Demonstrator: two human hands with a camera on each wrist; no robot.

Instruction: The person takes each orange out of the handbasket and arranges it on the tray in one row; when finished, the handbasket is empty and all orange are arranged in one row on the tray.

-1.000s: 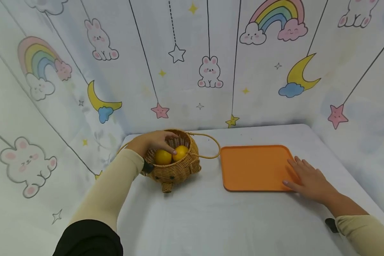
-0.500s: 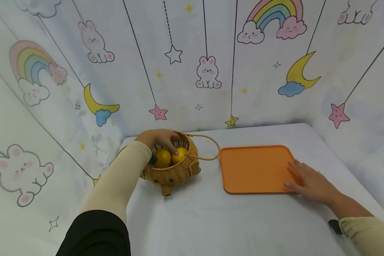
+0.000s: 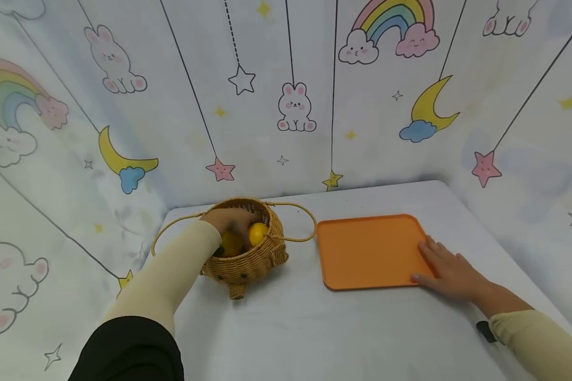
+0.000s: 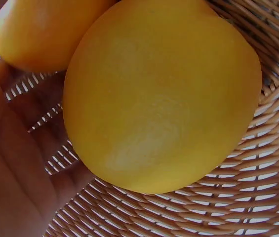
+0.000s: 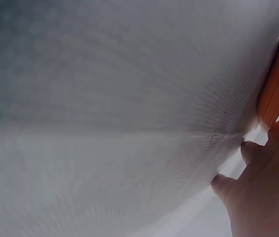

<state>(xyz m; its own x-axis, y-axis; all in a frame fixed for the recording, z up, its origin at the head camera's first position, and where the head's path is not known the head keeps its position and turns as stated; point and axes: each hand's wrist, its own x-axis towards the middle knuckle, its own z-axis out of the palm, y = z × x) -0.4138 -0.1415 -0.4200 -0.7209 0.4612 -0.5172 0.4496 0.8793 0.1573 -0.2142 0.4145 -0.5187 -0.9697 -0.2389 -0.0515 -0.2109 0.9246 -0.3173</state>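
My left hand (image 3: 233, 218) reaches down into a wicker basket (image 3: 240, 259) with an animal-like snout, at the left of the table. Inside it lie two yellow-orange round fruits; the right one (image 3: 258, 233) shows beside my thumb, the left one (image 3: 231, 243) is partly covered. In the left wrist view, my fingers (image 4: 35, 133) reach beside a large smooth fruit (image 4: 159, 98) and below another fruit (image 4: 55, 34); whether they grip either is hidden. My right hand (image 3: 453, 270) rests with extended fingers on the right edge of an orange tray (image 3: 369, 254).
Two thin looped handles stick out from the basket, the right handle (image 3: 310, 219) ending close to the tray's left edge. A white cloth covers the table (image 3: 314, 333). Behind and beside it hangs a cloth backdrop (image 3: 267, 132) printed with rabbits, stars and rainbows.
My left hand has sunk deeper into the basket, its thumb moving from atop the right fruit to between the two fruits. My right hand stays on the tray edge. The head view has shifted slightly.
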